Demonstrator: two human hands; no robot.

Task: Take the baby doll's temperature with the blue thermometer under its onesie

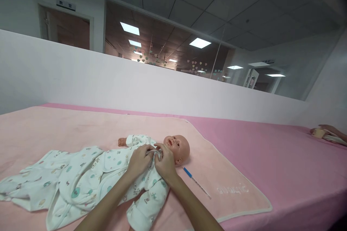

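Note:
A baby doll point(182, 147) lies on its back with its head to the right, its mouth open and one hand point(121, 142) sticking out of a far sleeve. It wears a white printed baby gown point(116, 158), whose wrapped lower part spreads out to the left. At the neck, my left hand point(140, 160) pinches the collar edge of the gown. Close beside it, my right hand point(166, 163) pinches the same pale edging just under the doll's chin. My fingers cover part of the neckline. The near sleeve point(148, 205) lies bent toward me.
A thin thermometer point(197, 183) with a blue end lies right of the doll on a peach blanket point(233, 198). Beneath is a pink-covered table point(292, 158) against a white half wall point(151, 88) with glass above. At far right, another person's arm point(334, 131) reaches over a second doll point(318, 132).

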